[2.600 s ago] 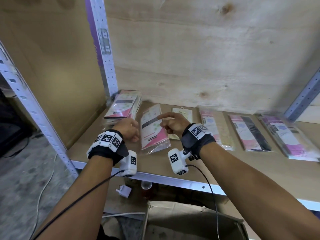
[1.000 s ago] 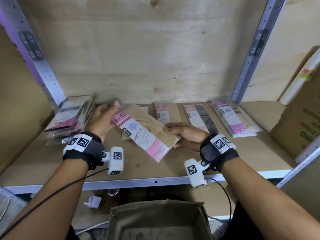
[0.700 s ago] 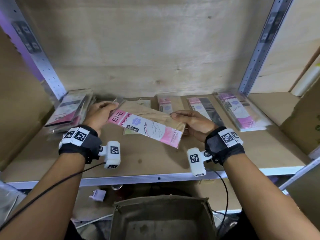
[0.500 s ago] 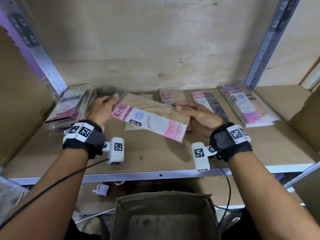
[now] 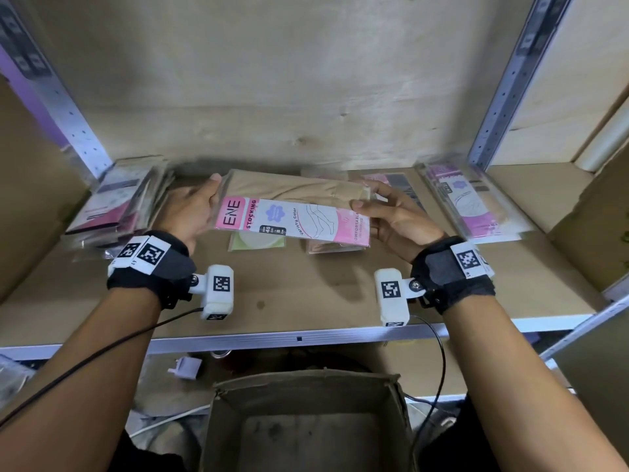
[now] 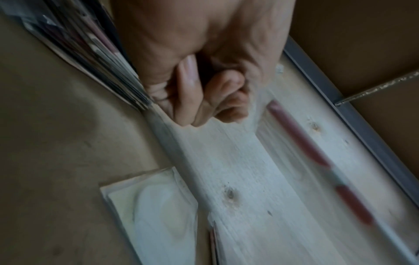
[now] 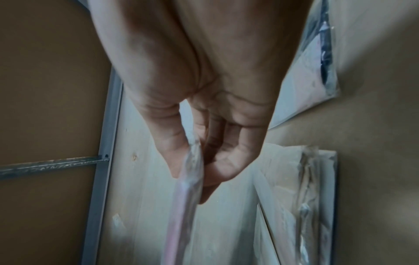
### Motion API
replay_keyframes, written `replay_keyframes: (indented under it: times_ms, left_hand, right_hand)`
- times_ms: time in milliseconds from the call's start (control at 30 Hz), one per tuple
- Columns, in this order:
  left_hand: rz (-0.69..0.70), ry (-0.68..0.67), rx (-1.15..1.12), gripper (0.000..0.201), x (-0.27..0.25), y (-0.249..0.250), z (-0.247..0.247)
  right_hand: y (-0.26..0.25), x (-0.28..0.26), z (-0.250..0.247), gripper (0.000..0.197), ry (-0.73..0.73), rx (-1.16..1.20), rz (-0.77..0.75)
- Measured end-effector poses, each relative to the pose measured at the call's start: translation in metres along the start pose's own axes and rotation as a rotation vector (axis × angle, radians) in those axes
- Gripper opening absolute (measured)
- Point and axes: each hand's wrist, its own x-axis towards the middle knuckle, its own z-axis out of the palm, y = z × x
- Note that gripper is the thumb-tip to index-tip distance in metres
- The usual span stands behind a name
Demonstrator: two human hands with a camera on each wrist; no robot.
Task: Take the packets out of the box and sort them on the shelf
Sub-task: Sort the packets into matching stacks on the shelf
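A pink-and-white stocking packet with beige stockings inside hangs level above the middle of the wooden shelf. My left hand holds its left end, and in the left wrist view the fingers are curled by the packet's edge. My right hand pinches the right end; the right wrist view shows the thumb and fingers clamped on the plastic edge. The cardboard box sits open below the shelf, its visible floor bare.
A stack of packets leans at the shelf's left end. Another pile lies by the right upright. Flat packets lie under the held one, a dark one behind. A white plug lies on the floor.
Both hands have turned the packet from a slant to level and raised it slightly over the shelf's middle. The grip on both ends is the same.
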Motion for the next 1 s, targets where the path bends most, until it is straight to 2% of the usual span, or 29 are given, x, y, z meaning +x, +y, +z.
replay_keyframes:
  times_ms: [100,233,500,533,600,700,767,833,900,1000]
  left_hand:
    - [-0.017,-0.063,-0.113,0.038,-0.006,0.001,0.001]
    - [-0.026,-0.137,-0.108,0.04,-0.012,0.003,-0.002]
    - [-0.093,-0.172,-0.203,0.035,-0.023,0.009,-0.011]
    - [-0.11,-0.18,-0.243,0.036,-0.024,0.01,-0.012]
    - [-0.142,-0.185,-0.274,0.052,-0.026,0.012,-0.013]
    - [-0.131,-0.221,-0.28,0.031,-0.032,0.019,-0.016]
    - [-0.132,-0.247,-0.324,0.041,-0.035,0.023,-0.016]
    - [-0.145,-0.239,-0.37,0.037,-0.035,0.024,-0.016]
    - [-0.168,-0.292,-0.428,0.035,-0.035,0.024,-0.015]
    - [-0.137,-0.218,-0.429,0.044,-0.031,0.019,-0.019]
  right_hand:
    - [0.0,-0.003,-0.001,0.032,0.004,0.009,-0.004]
    - [-0.001,-0.006,-0.002,0.03,-0.014,-0.009,-0.013]
    - [0.002,-0.006,0.002,0.03,-0.033,-0.052,-0.036]
    - [0.002,-0.006,0.002,0.031,-0.033,-0.054,-0.035]
    - [0.002,-0.004,0.003,0.034,-0.04,-0.043,-0.032]
    - [0.001,-0.003,0.004,0.038,-0.067,-0.045,-0.031]
    - [0.002,-0.001,0.004,0.04,-0.069,-0.051,-0.028]
    - [0.003,0.001,0.005,0.038,-0.063,-0.053,-0.025]
    - [0.005,0.002,0.006,0.038,-0.062,-0.039,-0.02]
    - [0.008,0.003,0.008,0.036,-0.067,0.003,-0.014]
